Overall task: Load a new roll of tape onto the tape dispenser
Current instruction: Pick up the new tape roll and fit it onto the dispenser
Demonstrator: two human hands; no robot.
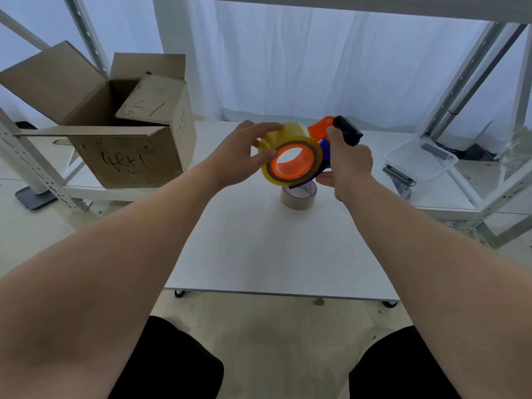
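Left hand (239,156) pinches yellow tape roll (290,156) rim, seated on orange hub of tape dispenser (339,136); right hand (345,162) at 3 o'clock clenches dispenser frame. Roll likely light, stiff, slick; grip outer edges.

1. Two bare forearms reach forward over a low white table (259,249) on small wheels.
2. The left hand (239,156) grips a yellowish roll of tape (290,156), thumb on its near face, fingers over its top edge.
3. The roll sits around the orange hub of a blue and orange tape dispenser (339,133), held in the air.
4. The right hand (347,162) is wrapped around the dispenser's body.
5. Below them a brown tape roll (299,197) lies flat on the table.
6. An open cardboard box (126,139) stands to the left.
7. A clear plastic tub (420,162) sits to the right, on a low white shelf.
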